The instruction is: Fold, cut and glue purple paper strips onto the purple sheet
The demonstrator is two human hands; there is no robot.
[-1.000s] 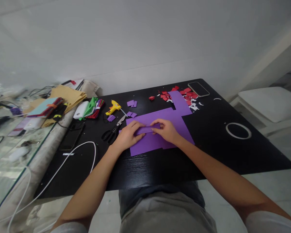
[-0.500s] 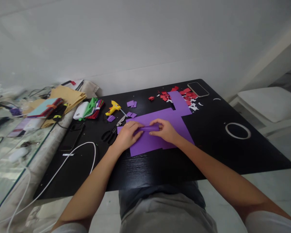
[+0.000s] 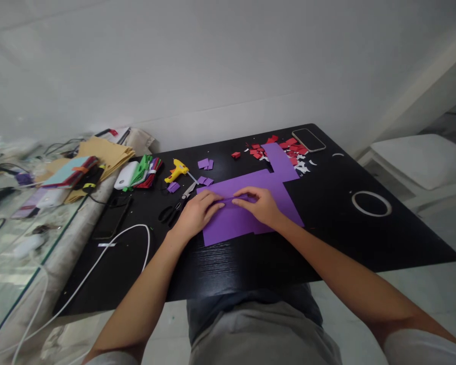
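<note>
Between my hands is a narrow folded purple paper strip (image 3: pixel 229 200), held just over larger purple paper sheets (image 3: pixel 228 227) on the black table. My left hand (image 3: pixel 198 212) closes on the strip's left part with thumb and fingers. At the strip's right part, my right hand (image 3: pixel 261 205) pinches it, the thumb toward me. The strip blends with the sheets below, so its outline is hard to make out. Black-handled scissors (image 3: pixel 179 204) lie just left of my left hand. Small purple paper pieces (image 3: pixel 205 180) rest beyond it.
A yellow glue gun (image 3: pixel 177 171) lies at the back left. Red paper pieces (image 3: pixel 291 147) and white scraps are heaped at the back right beside a phone (image 3: pixel 308 140). A white ring (image 3: pixel 371 204) lies right. A white cable (image 3: pixel 117 232) loops across the left side.
The strip rolled up between my fingers half a second ago and now looks flatter. My left hand has shifted slightly, with its fingers drawn straighter and closer together. My right hand stays nearly in place.
</note>
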